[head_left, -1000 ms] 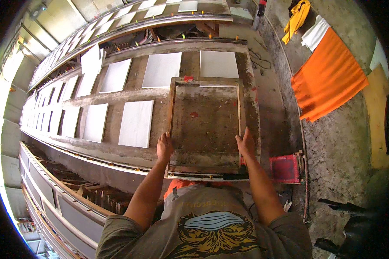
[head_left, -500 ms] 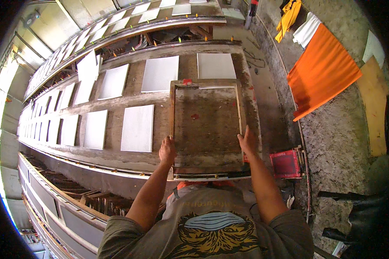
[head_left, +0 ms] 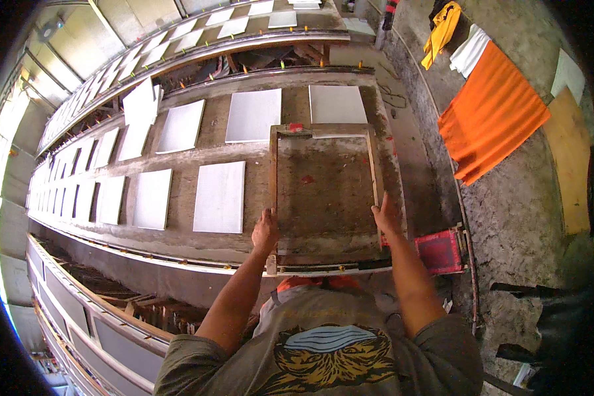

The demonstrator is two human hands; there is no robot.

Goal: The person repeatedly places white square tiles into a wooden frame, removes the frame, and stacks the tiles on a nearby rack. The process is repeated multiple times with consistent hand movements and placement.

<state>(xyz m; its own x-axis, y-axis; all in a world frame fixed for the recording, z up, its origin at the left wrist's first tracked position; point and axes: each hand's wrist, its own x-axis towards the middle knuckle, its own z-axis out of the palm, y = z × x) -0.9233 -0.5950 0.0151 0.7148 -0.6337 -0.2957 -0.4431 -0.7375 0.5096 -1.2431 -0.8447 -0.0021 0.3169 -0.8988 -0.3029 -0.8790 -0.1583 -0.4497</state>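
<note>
1. Wooden bars make up a large rectangular frame (head_left: 274, 165) between the person's two hands, reaching away from the body over the right end of a long brown table (head_left: 218, 151).
2. At the near part of the frame's left bar, the left hand (head_left: 265, 230) is curled, fingers bent against the wood; its thumb is hard to make out.
3. On the opposite side, the right hand (head_left: 388, 216) pinches the right bar, thumb toward the inner side and fingers along the outer. Whether the frame rests flat or is slightly raised, I cannot tell.
4. An open gap beside the grey-panelled bench (head_left: 122, 336) at lower left holds a jumble of wood pieces (head_left: 155, 307).
5. Two rows of white sheets cover much of the table. The nearest sheet (head_left: 219, 198) lies just left of the frame; the far corner sheet (head_left: 336, 103) runs under the far bar, a thin white strip showing inside it.
6. Brown, worn and stained, the frame carries a red patch (head_left: 296, 127) on its far bar, and the table's surface shows through its middle.
</note>
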